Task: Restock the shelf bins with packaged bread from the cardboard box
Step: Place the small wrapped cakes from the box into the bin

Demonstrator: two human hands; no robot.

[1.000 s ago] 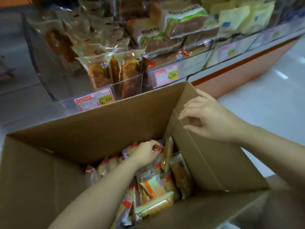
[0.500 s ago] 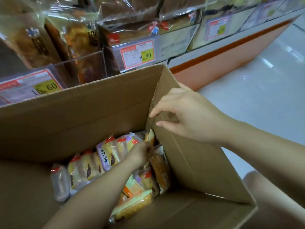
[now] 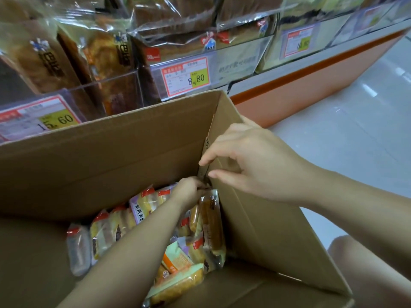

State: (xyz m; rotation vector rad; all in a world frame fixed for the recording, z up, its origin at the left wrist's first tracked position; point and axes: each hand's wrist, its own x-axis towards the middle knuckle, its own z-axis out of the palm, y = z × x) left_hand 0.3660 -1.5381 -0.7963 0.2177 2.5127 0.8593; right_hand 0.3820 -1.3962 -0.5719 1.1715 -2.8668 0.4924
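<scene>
— Since half a second ago our left hand [image 3: 189, 191] has crept up toward the box's far right corner. Our right hand [image 3: 255, 165] has barely shifted on the side wall.

— Agreed. By size, then: the cardboard box [image 3: 100, 156] fills our view from 6 round to 10 o'clock. It is open on top, with its far wall just beside the shelf.

— At 12 o'clock the clear shelf bins [image 3: 124, 90] hold bagged loaves [image 3: 44, 56] standing behind the front panels. The white floor [image 3: 355, 130] spreads at 3 o'clock, and our knee [image 3: 367, 270] shows at 5.

— Now the hands. The right one lies over the box's right wall near the centre. Its fingers are nearly straight and apart, with index tip and thumb tip touching the cardboard at the corner fold.

— The left is down inside the box, just below the right. Its fingers are curled round the top end of a long brown bread pack [image 3: 211, 218] that stands against the right wall.

— The other packaged bread [image 3: 111, 232] lies heaped on the box bottom from 6 to 8 o'clock, partly hidden by our left forearm.

— Smallest last: the 8.80 price tag [image 3: 185, 76] at 12 o'clock and the 5.60 price tag [image 3: 37, 121] at 9, both on the bin fronts.
</scene>
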